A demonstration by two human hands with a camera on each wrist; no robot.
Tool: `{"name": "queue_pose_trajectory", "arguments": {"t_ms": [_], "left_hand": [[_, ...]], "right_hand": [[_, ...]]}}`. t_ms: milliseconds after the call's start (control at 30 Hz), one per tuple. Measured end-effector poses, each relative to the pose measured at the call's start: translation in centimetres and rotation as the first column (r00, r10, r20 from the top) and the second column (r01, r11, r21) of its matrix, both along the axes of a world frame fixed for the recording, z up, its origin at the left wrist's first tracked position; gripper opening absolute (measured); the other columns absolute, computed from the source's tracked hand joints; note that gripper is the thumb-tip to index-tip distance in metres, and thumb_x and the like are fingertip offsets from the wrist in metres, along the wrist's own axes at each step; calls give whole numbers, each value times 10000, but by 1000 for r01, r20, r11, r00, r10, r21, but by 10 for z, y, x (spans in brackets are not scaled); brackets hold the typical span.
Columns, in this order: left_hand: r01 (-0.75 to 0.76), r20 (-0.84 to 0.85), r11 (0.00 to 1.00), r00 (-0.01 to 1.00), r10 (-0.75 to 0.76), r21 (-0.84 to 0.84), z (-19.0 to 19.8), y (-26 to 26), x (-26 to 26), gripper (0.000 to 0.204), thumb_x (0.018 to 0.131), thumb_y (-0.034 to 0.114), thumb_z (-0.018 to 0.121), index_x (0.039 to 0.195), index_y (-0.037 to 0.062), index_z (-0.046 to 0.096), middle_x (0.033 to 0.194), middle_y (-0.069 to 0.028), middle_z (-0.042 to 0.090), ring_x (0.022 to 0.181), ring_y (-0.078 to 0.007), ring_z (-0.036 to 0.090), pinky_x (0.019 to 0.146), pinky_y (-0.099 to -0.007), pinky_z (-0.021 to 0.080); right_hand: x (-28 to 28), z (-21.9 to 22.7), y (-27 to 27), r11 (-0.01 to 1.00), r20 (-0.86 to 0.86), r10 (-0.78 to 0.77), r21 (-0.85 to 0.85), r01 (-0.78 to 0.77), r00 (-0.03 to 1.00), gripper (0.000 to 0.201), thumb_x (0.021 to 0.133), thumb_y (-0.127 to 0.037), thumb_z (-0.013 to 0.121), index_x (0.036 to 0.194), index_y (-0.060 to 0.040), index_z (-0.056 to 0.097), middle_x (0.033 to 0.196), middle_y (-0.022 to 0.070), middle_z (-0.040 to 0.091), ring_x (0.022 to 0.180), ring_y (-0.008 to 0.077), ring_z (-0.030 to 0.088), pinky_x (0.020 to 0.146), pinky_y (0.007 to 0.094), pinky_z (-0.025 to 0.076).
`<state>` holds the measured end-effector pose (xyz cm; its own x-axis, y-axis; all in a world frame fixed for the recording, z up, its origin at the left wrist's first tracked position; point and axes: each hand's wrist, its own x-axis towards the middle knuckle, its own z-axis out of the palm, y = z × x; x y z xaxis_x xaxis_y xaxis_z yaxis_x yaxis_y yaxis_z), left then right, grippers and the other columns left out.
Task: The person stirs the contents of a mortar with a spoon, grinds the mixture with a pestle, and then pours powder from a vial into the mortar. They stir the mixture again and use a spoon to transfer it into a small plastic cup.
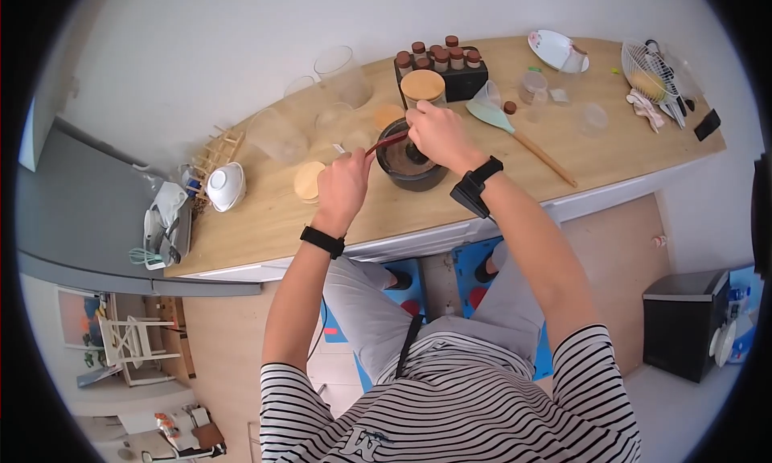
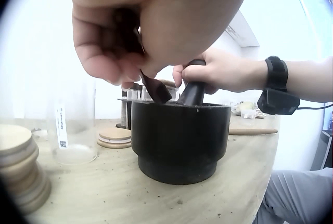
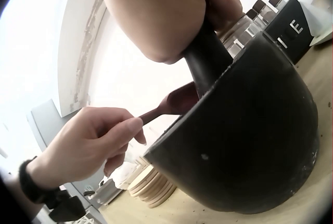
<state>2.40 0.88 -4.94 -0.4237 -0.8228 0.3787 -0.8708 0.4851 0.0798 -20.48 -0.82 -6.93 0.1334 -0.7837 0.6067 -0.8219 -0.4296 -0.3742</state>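
A black mortar (image 1: 412, 181) stands upright near the counter's front edge, with brown powder (image 1: 397, 159) inside. My right hand (image 1: 441, 133) grips the black pestle (image 2: 193, 93) from above, and its lower end is hidden inside the bowl. From the left, my left hand (image 1: 343, 188) pinches the handle of a dark red scoop (image 3: 179, 100). In the right wrist view the scoop's bowl reaches over the mortar's rim, right beside the pestle. A jar with a wooden lid (image 1: 423, 85) stands just behind the right hand.
Clear glass jars (image 1: 341, 74) and a round wooden lid (image 1: 309, 181) lie left of the mortar. Behind is a black rack (image 1: 464, 85) of brown-capped bottles. A green spatula (image 1: 523, 137) lies right; farther along are a white dish (image 1: 555, 49) and wire basket (image 1: 648, 69). A white bowl (image 1: 226, 186) sits far left.
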Motion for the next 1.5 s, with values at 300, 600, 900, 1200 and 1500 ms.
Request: {"name": "queue_pose_trajectory", "arguments": {"t_ms": [300,600,900,1200,1500], "left_hand": [[144,251,988,960,-124,-62,62,0,15,191,964,271,689,918,86,679,787,-123,630,698,-358,673,587,-468,530],[467,586,884,706,-398,38,114,-13,-14,120,867,222,725,880,103,716,820,-77,580,810,-258,640,691,-376,538],[478,687,878,644,-337,-17,94,-24,-33,103,875,181,682,931,123,746,868,-74,579,839,-245,660,661,-371,543],[505,664,858,611,-430,91,75,-46,-33,145,894,158,664,1005,134,754,904,-93,591,860,-264,665,687,-399,546],[302,529,943,782,-330,142,124,-48,-7,226,959,198,641,1155,195,754,945,-86,604,864,-302,669,697,-425,545]], "right_hand": [[-16,36,-5,1000,229,-13,-12,16,973,89,901,-134,633,885,-62,684,879,119,682,791,380,682,689,495,556],[-27,39,0,1000,284,-12,8,10,959,65,903,-108,644,883,-59,681,893,123,658,834,369,669,716,484,530],[-27,32,-3,1000,244,22,-18,-18,970,63,895,-111,659,880,-52,678,897,118,661,808,368,664,703,478,541],[-10,26,-3,988,-10,152,-1,-152,988,90,860,-126,672,894,-49,701,886,112,673,786,361,680,693,472,556],[-6,34,-1,977,-17,181,115,-178,983,82,849,-116,677,885,-53,716,876,110,670,783,349,688,684,468,559]]}}
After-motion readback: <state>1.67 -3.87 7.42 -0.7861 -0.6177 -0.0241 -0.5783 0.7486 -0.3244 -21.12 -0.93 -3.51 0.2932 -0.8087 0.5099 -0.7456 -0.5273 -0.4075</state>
